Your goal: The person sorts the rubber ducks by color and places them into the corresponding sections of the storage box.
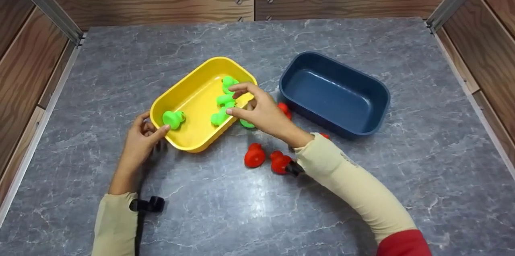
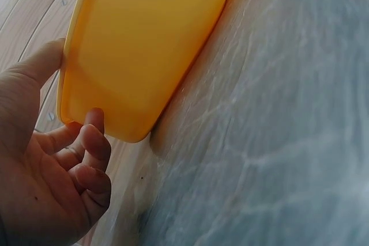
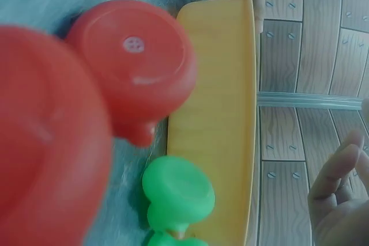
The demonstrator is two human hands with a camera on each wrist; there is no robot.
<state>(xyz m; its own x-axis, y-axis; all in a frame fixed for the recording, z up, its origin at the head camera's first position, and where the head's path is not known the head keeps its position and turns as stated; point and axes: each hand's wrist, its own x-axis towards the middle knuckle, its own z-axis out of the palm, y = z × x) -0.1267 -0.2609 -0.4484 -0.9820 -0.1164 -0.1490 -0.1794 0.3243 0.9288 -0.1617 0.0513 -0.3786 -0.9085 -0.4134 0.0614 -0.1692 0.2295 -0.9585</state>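
My left hand (image 1: pixel 139 139) grips the near-left corner of a yellow tub (image 1: pixel 189 83), thumb over the rim and fingers against the outside, as the left wrist view also shows. Inside the tub one green rubber duck (image 1: pixel 173 120) sits at the left end, and several more lie toward the right side. Over the tub's right rim hovers my right hand (image 1: pixel 263 113), fingers loosely bent and thumb apart, nothing seen between them. Beneath that hand, outside the tub, a green duck (image 1: pixel 247 124) is partly hidden; the right wrist view shows green ducks (image 3: pixel 180 191) beside the tub wall.
A dark blue tub (image 1: pixel 334 95) stands to the right, with nothing visible inside. Red rubber ducks (image 1: pixel 254 155) lie on the grey marbled table (image 1: pixel 209 207) near the right forearm, one (image 1: pixel 284 110) between the tubs. Wood-patterned panels (image 1: pixel 193 6) bound the table.
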